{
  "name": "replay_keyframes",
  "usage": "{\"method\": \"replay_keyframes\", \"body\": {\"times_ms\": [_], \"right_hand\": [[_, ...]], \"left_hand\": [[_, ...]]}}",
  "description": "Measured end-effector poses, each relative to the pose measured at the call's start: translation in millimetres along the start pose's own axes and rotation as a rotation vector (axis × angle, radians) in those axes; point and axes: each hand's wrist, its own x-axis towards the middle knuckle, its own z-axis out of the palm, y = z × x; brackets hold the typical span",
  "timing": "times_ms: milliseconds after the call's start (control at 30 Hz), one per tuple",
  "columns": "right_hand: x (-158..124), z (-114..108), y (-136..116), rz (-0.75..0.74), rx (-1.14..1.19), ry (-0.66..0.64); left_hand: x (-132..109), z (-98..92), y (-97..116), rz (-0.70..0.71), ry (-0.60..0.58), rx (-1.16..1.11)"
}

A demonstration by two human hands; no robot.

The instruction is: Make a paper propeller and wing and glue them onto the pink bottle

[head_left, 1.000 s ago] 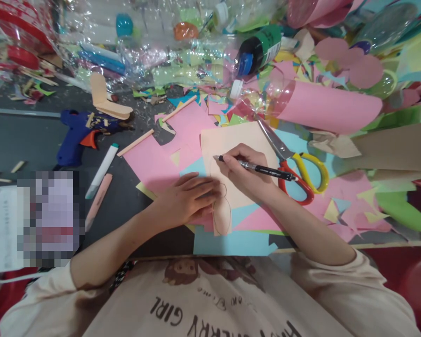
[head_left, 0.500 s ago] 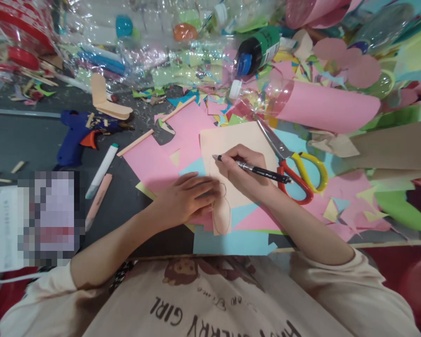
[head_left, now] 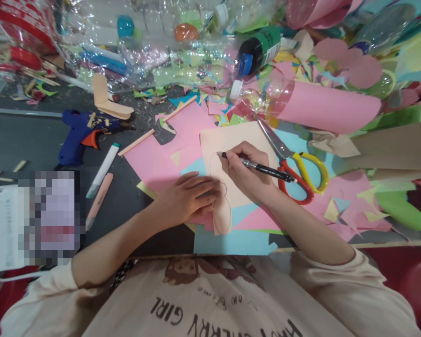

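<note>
My right hand grips a black pen, its tip touching a peach sheet of paper where a curved outline is drawn. My left hand lies flat with fingers together, pressing down the lower left part of that sheet over pink paper. Red-and-yellow scissors lie just right of my right hand, under the pen's back end.
A blue glue gun, two markers and wooden sticks lie left. Pink rolled paper, a green-labelled bottle, clear plastic bottles and paper scraps crowd the back and right. A pixelated patch sits at the lower left.
The pen tip has moved a little to the right along the top of the drawn outline. My left hand has stayed in place.
</note>
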Motion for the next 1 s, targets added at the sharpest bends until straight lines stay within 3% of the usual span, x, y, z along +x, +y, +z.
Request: {"method": "replay_keyframes", "body": {"times_ms": [233,400,533,767,1000], "right_hand": [[1,-2,2,0.010,0.053,-0.119],[2,-3,2,0.023,0.278,-0.043],[3,-6,1,-0.005,0.323,-0.098],[1,-8,-4,0.007,0.013,-0.179],[0,-5,-1,0.009,-0.101,-0.179]], "left_hand": [[-1,1.8,2,0.000,0.049,-0.014],[0,-3.2,0,-0.013,0.016,0.062],[-1,-4.0,-8,-0.056,0.036,0.134],[-3,-2.4,-14,-0.060,0.089,0.108],[-6,-0.5,-14,-0.095,0.060,0.067]]}}
